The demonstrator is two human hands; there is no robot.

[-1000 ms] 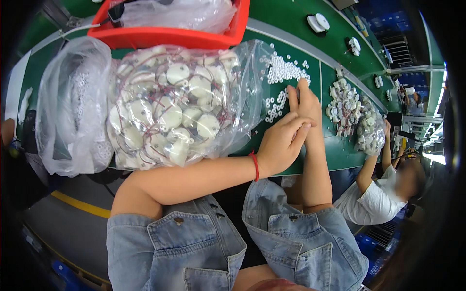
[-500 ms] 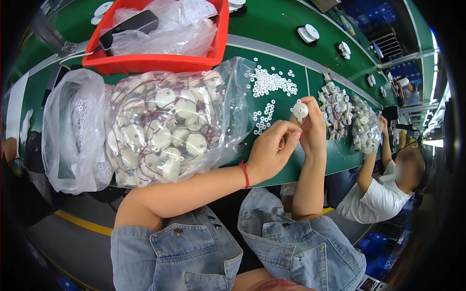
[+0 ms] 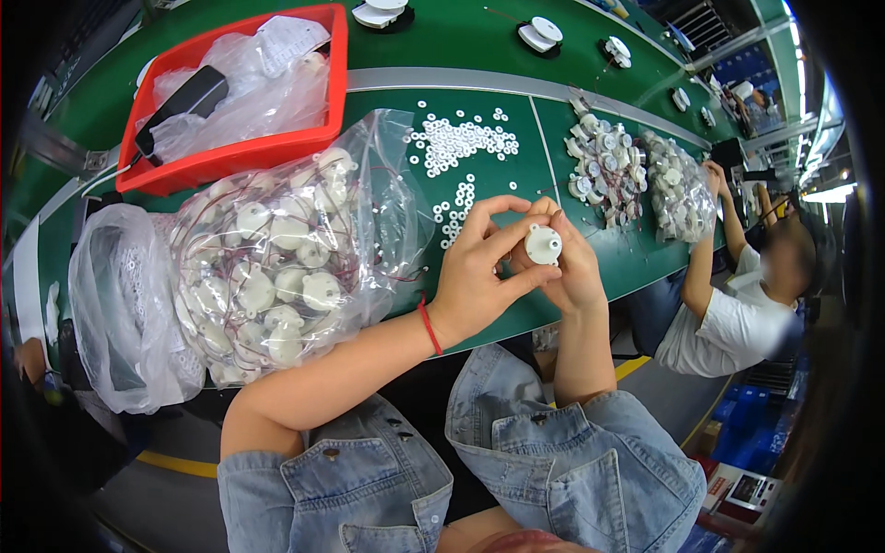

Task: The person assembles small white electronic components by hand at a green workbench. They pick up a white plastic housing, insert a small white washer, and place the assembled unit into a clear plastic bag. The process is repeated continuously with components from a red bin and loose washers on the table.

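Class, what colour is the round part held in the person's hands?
The round part is off-white, showing best in the current head view.

Head view: left unit of side-by-side fisheye pair worn on person's head. Looks down, ahead over green workbench (image 3: 636,253); upright, unmirrored. Denim garment (image 3: 350,470) nearest, along lower edge. Left hand (image 3: 475,276) and right hand (image 3: 573,272) close, right of centre. Red plastic bin (image 3: 337,83) beyond, upper left. Co-worker (image 3: 714,323) farther, toward right rim. Straight edges bow; corners dark.
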